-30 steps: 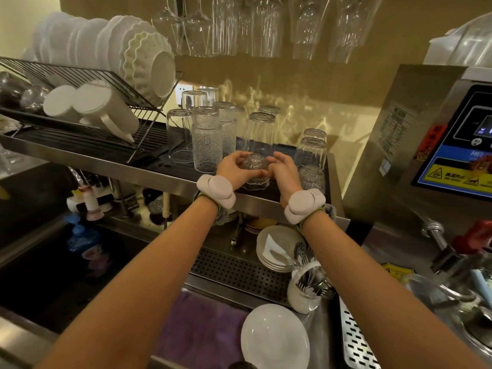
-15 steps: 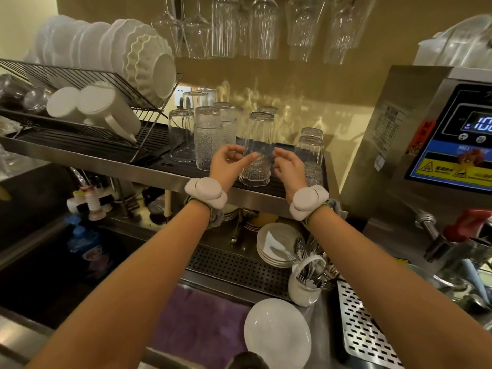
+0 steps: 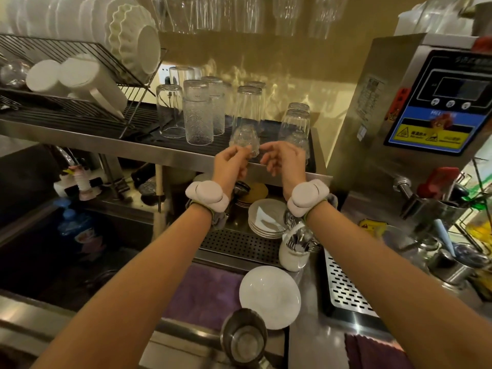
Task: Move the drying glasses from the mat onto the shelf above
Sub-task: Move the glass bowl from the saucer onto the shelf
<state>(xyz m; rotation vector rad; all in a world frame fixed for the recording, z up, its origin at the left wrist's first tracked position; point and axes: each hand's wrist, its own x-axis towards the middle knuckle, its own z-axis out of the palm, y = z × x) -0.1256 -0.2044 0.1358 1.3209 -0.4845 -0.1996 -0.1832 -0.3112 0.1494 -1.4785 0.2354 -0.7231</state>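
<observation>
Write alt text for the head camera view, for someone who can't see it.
Both hands, left hand and right hand, are open beside a small upside-down glass at the front edge of a steel shelf crowded with other inverted glasses. White plates sit below.

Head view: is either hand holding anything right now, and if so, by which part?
Nothing is clearly held. Both hands, left hand and right hand, are open beside the small upturned glass on the shelf; the left fingertips sit at its rim, contact unclear.

hanging glasses cut off at top, machine label unreadable
</observation>
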